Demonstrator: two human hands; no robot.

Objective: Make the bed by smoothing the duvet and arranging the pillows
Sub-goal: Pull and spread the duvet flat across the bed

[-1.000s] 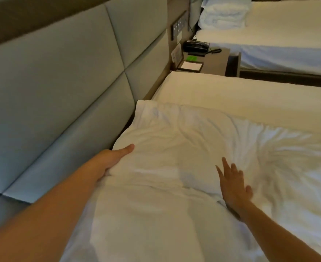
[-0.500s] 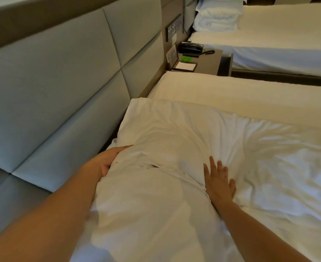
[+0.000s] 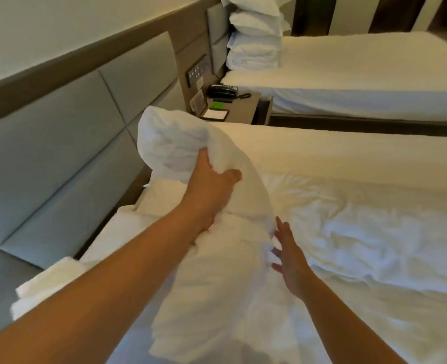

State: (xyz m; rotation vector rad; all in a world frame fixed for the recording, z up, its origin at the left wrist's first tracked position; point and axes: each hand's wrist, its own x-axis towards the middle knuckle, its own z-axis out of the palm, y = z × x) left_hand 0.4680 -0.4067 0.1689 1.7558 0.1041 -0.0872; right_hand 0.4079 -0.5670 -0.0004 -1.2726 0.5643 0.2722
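A white pillow (image 3: 172, 145) is lifted off the head end of the near bed, tilted up toward the headboard. My left hand (image 3: 211, 185) grips its near edge from above. My right hand (image 3: 288, 256) hovers with fingers spread just right of the pillow's lower edge, touching or nearly touching the fabric. A rumpled white duvet (image 3: 361, 232) covers the near bed to the right. Another white pillow (image 3: 217, 298) lies under my arms at the front, and folded white fabric (image 3: 48, 279) shows at the bed's left edge.
A grey padded headboard (image 3: 72, 143) runs along the left. A bedside table (image 3: 243, 109) holds a black phone (image 3: 222, 91) and a notepad (image 3: 215, 114). A second bed (image 3: 374, 74) behind carries stacked pillows and a folded duvet (image 3: 255, 35).
My left hand has closed on the pillow and raised it off the bed. My right hand came off the duvet, fingers spread. The view tilted up.
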